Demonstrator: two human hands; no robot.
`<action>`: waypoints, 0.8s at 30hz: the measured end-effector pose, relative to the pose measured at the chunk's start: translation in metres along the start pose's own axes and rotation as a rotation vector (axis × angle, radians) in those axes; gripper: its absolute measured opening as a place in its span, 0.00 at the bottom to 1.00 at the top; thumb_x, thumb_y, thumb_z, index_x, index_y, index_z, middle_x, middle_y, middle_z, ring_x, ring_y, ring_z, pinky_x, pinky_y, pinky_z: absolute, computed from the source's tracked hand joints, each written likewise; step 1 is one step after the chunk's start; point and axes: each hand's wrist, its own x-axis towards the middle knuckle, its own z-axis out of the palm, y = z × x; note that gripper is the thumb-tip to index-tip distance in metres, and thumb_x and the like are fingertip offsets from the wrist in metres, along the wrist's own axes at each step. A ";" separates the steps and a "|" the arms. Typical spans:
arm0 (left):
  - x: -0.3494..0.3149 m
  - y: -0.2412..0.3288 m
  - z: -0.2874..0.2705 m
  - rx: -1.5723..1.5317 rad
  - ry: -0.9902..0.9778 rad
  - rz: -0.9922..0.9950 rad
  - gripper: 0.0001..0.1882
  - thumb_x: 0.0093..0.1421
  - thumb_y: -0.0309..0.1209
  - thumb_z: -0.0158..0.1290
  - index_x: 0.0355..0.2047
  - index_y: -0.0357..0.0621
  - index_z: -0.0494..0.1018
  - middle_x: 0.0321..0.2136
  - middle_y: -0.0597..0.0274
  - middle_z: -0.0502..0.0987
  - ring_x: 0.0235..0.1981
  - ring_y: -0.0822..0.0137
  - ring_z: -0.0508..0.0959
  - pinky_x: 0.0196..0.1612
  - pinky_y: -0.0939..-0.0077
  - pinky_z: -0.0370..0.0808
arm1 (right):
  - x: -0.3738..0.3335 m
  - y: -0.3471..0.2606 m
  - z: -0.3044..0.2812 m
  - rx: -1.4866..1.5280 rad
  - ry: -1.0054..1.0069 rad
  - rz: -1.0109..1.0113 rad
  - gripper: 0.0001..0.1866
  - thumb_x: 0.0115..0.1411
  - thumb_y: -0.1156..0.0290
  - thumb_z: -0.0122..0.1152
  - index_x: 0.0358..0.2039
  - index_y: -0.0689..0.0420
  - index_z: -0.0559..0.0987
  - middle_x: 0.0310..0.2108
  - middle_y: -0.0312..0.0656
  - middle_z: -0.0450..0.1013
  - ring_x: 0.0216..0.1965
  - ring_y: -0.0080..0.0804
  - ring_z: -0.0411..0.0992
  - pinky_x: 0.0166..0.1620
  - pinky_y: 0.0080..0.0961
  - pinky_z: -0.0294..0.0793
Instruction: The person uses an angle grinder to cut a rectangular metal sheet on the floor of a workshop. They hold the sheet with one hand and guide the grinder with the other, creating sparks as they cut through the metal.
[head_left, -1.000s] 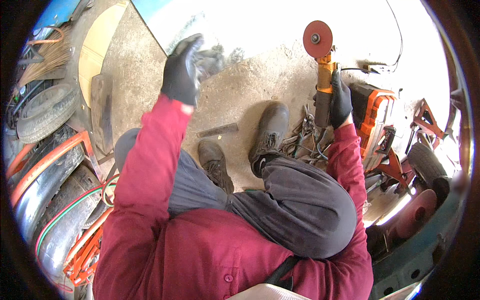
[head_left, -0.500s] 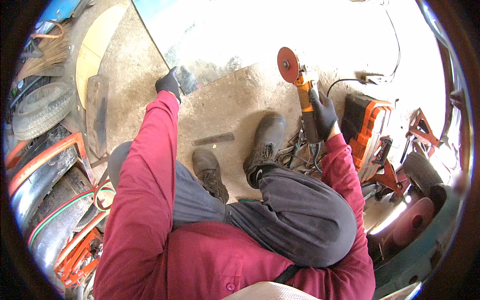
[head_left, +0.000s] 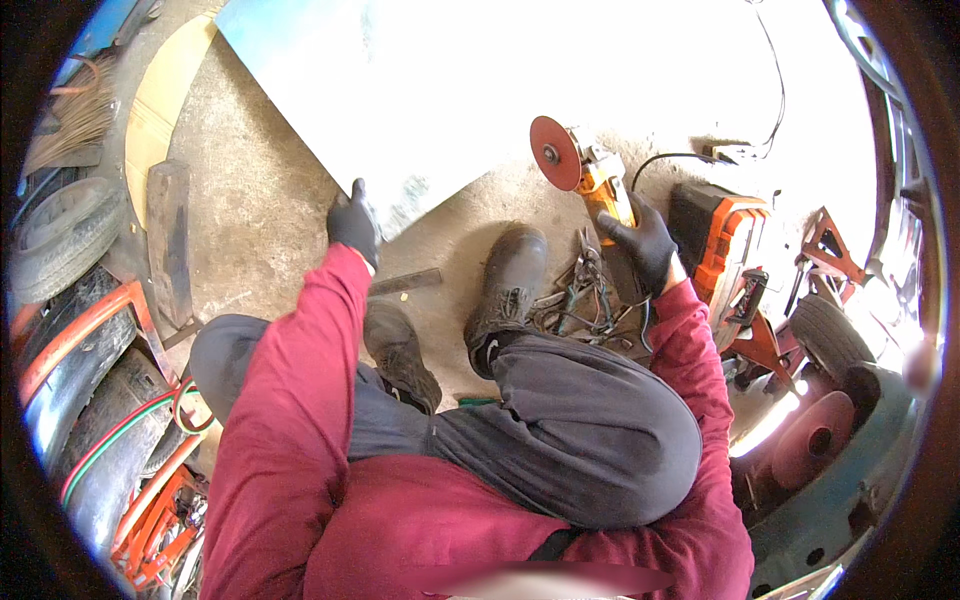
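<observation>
My left hand (head_left: 352,222), in a black glove, is closed on the near left edge of a large, pale, shiny metal sheet (head_left: 370,120), close to its near corner. In my right hand (head_left: 648,240), gloved too, is a yellow and black angle grinder (head_left: 603,192), with its fingers wrapped round the body. The grinder's reddish-brown disc (head_left: 556,153) points up and to the left, over the sheet's bright right part. Glare hides where the sheet ends there, and I cannot tell whether the disc touches it or spins.
An orange and black toolbox (head_left: 715,240) stands to the right. Clamps and cables (head_left: 585,290) lie beside my boot (head_left: 510,275). A flat metal strip (head_left: 405,282) rests on the floor. At left are a wooden block (head_left: 170,240), a tire (head_left: 65,240) and hoses (head_left: 130,425).
My left hand has taken hold of the sheet's edge farther down, and the sheet has come nearer to me. The grinder has shifted slightly nearer, still in my right hand.
</observation>
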 end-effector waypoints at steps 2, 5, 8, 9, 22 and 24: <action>-0.035 -0.017 0.007 0.109 0.000 0.012 0.18 0.78 0.46 0.48 0.52 0.44 0.72 0.36 0.59 0.80 0.33 0.64 0.82 0.34 0.63 0.79 | -0.005 -0.003 -0.001 -0.042 0.020 0.030 0.36 0.60 0.55 0.79 0.61 0.65 0.76 0.45 0.43 0.82 0.42 0.29 0.79 0.49 0.30 0.80; -0.040 -0.033 -0.006 0.413 0.108 0.110 0.15 0.79 0.44 0.48 0.45 0.44 0.71 0.28 0.60 0.78 0.25 0.65 0.80 0.26 0.63 0.76 | -0.008 -0.001 -0.014 -0.134 -0.004 0.051 0.36 0.59 0.57 0.79 0.62 0.63 0.75 0.47 0.46 0.81 0.44 0.30 0.79 0.51 0.30 0.79; -0.039 -0.030 -0.028 0.213 0.088 -0.053 0.17 0.79 0.44 0.49 0.39 0.44 0.70 0.23 0.63 0.75 0.19 0.67 0.76 0.20 0.65 0.73 | -0.013 0.014 -0.024 -0.112 -0.004 0.044 0.35 0.60 0.59 0.78 0.61 0.63 0.75 0.47 0.46 0.81 0.45 0.30 0.79 0.51 0.31 0.79; -0.038 -0.030 -0.026 0.192 0.141 -0.053 0.17 0.79 0.43 0.49 0.38 0.44 0.70 0.21 0.64 0.74 0.17 0.68 0.73 0.19 0.67 0.71 | -0.016 0.017 -0.025 -0.059 0.011 -0.022 0.33 0.60 0.60 0.77 0.60 0.63 0.76 0.47 0.45 0.81 0.45 0.30 0.79 0.51 0.31 0.79; -0.020 -0.055 -0.021 0.284 0.408 0.153 0.28 0.73 0.52 0.56 0.50 0.32 0.77 0.32 0.46 0.82 0.32 0.54 0.83 0.36 0.59 0.79 | -0.014 0.022 -0.011 -0.304 -0.009 0.029 0.30 0.61 0.58 0.74 0.58 0.62 0.77 0.47 0.50 0.82 0.46 0.36 0.80 0.52 0.35 0.78; -0.020 -0.053 -0.019 0.499 0.438 0.190 0.42 0.69 0.63 0.52 0.49 0.26 0.79 0.35 0.35 0.83 0.37 0.46 0.85 0.42 0.53 0.79 | -0.015 0.015 -0.003 -0.219 -0.014 0.025 0.29 0.61 0.59 0.74 0.57 0.63 0.78 0.44 0.47 0.81 0.43 0.33 0.78 0.50 0.34 0.77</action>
